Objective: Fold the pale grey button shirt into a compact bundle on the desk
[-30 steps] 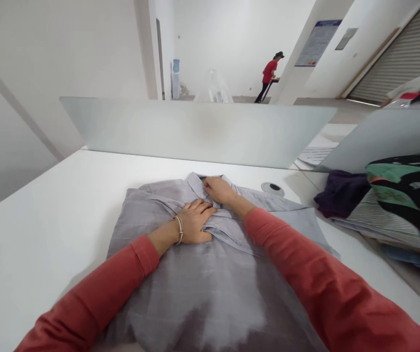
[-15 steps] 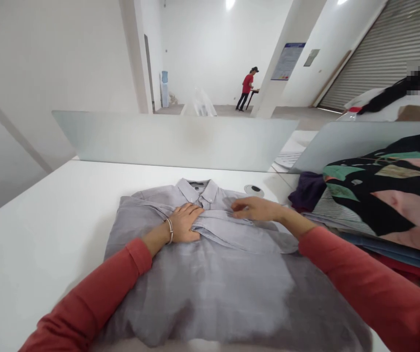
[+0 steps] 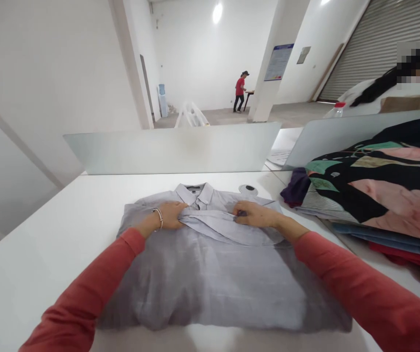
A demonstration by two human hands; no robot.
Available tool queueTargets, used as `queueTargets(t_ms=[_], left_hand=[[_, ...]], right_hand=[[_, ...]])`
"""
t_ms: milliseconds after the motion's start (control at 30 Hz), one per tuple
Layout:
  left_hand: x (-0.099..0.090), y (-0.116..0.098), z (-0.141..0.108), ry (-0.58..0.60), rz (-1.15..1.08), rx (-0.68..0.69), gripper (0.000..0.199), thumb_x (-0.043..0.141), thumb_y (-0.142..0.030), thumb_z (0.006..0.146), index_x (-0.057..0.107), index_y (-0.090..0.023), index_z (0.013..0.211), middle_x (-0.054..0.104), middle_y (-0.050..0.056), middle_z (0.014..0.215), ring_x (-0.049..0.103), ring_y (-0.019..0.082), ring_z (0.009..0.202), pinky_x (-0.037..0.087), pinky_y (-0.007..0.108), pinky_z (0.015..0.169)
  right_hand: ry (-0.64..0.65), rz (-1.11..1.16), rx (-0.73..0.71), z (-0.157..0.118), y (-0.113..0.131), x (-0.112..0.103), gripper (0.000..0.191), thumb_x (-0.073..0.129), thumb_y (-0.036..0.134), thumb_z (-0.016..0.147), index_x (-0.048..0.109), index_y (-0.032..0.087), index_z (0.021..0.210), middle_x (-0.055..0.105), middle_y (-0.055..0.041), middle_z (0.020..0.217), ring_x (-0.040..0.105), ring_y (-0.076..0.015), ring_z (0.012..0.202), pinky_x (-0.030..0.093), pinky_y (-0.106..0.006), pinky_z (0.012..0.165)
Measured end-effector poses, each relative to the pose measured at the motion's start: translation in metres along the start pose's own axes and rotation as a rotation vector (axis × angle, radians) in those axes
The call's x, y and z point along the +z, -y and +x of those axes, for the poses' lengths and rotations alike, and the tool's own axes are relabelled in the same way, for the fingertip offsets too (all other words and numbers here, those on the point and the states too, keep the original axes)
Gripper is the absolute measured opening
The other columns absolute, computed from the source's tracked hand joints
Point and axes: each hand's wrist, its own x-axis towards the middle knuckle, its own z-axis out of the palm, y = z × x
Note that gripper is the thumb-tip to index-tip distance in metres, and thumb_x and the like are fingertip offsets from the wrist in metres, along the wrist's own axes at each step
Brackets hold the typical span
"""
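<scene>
A grey button-collar shirt (image 3: 213,278) lies front up on the white table, its collar pointing away from me. Its sleeves are laid across the chest in a folded band (image 3: 210,222). At the left end of this band my left hand (image 3: 171,214), with a bracelet on the wrist, has the cloth between thumb and fingers. My right hand (image 3: 254,214) is curled, its fingertips pinching the upper edge of the band right of the collar. Part of the cloth under both hands is hidden.
A pile of folded clothes (image 3: 389,181) stands on the right, patterned black-and-pink cloth on top. A frosted divider (image 3: 180,151) runs along the table's (image 3: 30,244) far edge. Near the collar is a round cable hole (image 3: 248,189). Two people are beyond, one behind the right divider.
My left hand has moved left from beneath the collar to the end of the sleeve band. My right hand's fingers have closed on the cloth. The view has shifted slightly.
</scene>
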Motion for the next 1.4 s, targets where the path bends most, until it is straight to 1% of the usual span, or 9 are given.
queueTargets(t_ms=[233, 433, 533, 633, 733, 967, 1133, 1267, 1400], left_hand=[[-0.012, 0.032, -0.018, 0.068, 0.150, -0.085, 0.041, 0.045, -0.021, 0.072, 0.048, -0.016, 0.113, 0.056, 0.010, 0.113, 0.054, 0.024, 0.101, 0.041, 0.034, 0.087], [-0.007, 0.050, -0.020, 0.026, 0.122, -0.106, 0.030, 0.039, -0.021, 0.077, 0.054, -0.017, 0.103, 0.059, 0.007, 0.105, 0.055, 0.021, 0.097, 0.041, 0.032, 0.086], [-0.003, 0.052, -0.022, 0.002, 0.116, -0.090, 0.027, 0.038, -0.021, 0.078, 0.056, -0.015, 0.098, 0.060, 0.008, 0.100, 0.055, 0.020, 0.095, 0.041, 0.031, 0.085], [-0.002, 0.052, -0.025, -0.014, 0.119, -0.084, 0.026, 0.037, -0.020, 0.080, 0.056, -0.014, 0.095, 0.060, 0.008, 0.098, 0.054, 0.019, 0.094, 0.040, 0.030, 0.085], [-0.003, 0.051, -0.025, -0.010, 0.133, -0.105, 0.027, 0.033, -0.020, 0.082, 0.055, -0.014, 0.096, 0.060, 0.008, 0.099, 0.054, 0.019, 0.095, 0.040, 0.030, 0.085], [-0.009, 0.052, -0.007, -0.038, 0.148, -0.231, 0.031, 0.027, -0.027, 0.086, 0.055, -0.014, 0.085, 0.060, 0.008, 0.089, 0.057, 0.020, 0.085, 0.042, 0.031, 0.078], [-0.002, 0.053, 0.006, -0.041, 0.154, -0.253, 0.026, 0.033, -0.024, 0.081, 0.055, -0.012, 0.084, 0.059, 0.011, 0.092, 0.055, 0.021, 0.089, 0.042, 0.032, 0.081], [0.003, 0.066, -0.002, -0.135, 0.136, -0.232, 0.032, 0.039, -0.028, 0.077, 0.052, -0.010, 0.101, 0.054, 0.013, 0.108, 0.049, 0.022, 0.103, 0.038, 0.034, 0.090], [0.002, 0.090, -0.035, -0.279, 0.120, -0.316, 0.037, 0.041, -0.037, 0.077, 0.053, -0.010, 0.100, 0.055, 0.012, 0.106, 0.050, 0.023, 0.102, 0.037, 0.035, 0.093]], right_hand=[[-0.086, 0.100, 0.182, -0.043, -0.022, -0.015, 0.043, 0.052, 0.046, 0.070, 0.056, 0.021, 0.103, 0.056, -0.0083, 0.109, 0.052, -0.0240, 0.100, 0.042, -0.034, 0.084], [-0.037, -0.054, 0.026, -0.089, -0.022, -0.003, 0.068, 0.063, 0.049, 0.060, 0.047, 0.022, 0.121, 0.043, -0.0090, 0.128, 0.035, -0.0288, 0.120, 0.033, -0.044, 0.098], [-0.095, -0.147, 0.016, -0.097, -0.019, 0.014, 0.060, 0.061, 0.044, 0.065, 0.049, 0.020, 0.119, 0.045, -0.0104, 0.126, 0.033, -0.0285, 0.122, 0.030, -0.045, 0.100], [-0.171, -0.176, -0.060, -0.097, -0.018, 0.022, 0.034, 0.044, 0.038, 0.078, 0.057, 0.020, 0.105, 0.052, -0.0101, 0.116, 0.044, -0.0236, 0.111, 0.036, -0.040, 0.096], [-0.213, -0.199, -0.057, -0.092, -0.021, 0.015, 0.030, 0.034, 0.031, 0.081, 0.060, 0.020, 0.091, 0.059, -0.0100, 0.100, 0.053, -0.0220, 0.095, 0.042, -0.037, 0.085], [-0.255, -0.126, 0.259, -0.043, -0.040, -0.026, 0.030, 0.035, 0.033, 0.079, 0.059, 0.017, 0.086, 0.062, -0.0071, 0.085, 0.057, -0.0199, 0.079, 0.043, -0.028, 0.070], [-0.241, -0.126, 0.467, -0.009, -0.064, -0.013, 0.023, 0.041, 0.028, 0.078, 0.059, 0.016, 0.083, 0.063, -0.0062, 0.085, 0.057, -0.0192, 0.081, 0.041, -0.026, 0.070], [-0.276, -0.066, 0.473, -0.015, -0.074, 0.001, 0.029, 0.044, 0.035, 0.078, 0.058, 0.017, 0.096, 0.063, -0.0065, 0.093, 0.057, -0.0196, 0.084, 0.042, -0.027, 0.072], [-0.295, 0.012, 0.491, -0.035, -0.072, 0.001, 0.040, 0.050, 0.037, 0.075, 0.053, 0.015, 0.109, 0.062, -0.0078, 0.099, 0.057, -0.0205, 0.090, 0.043, -0.028, 0.076]])
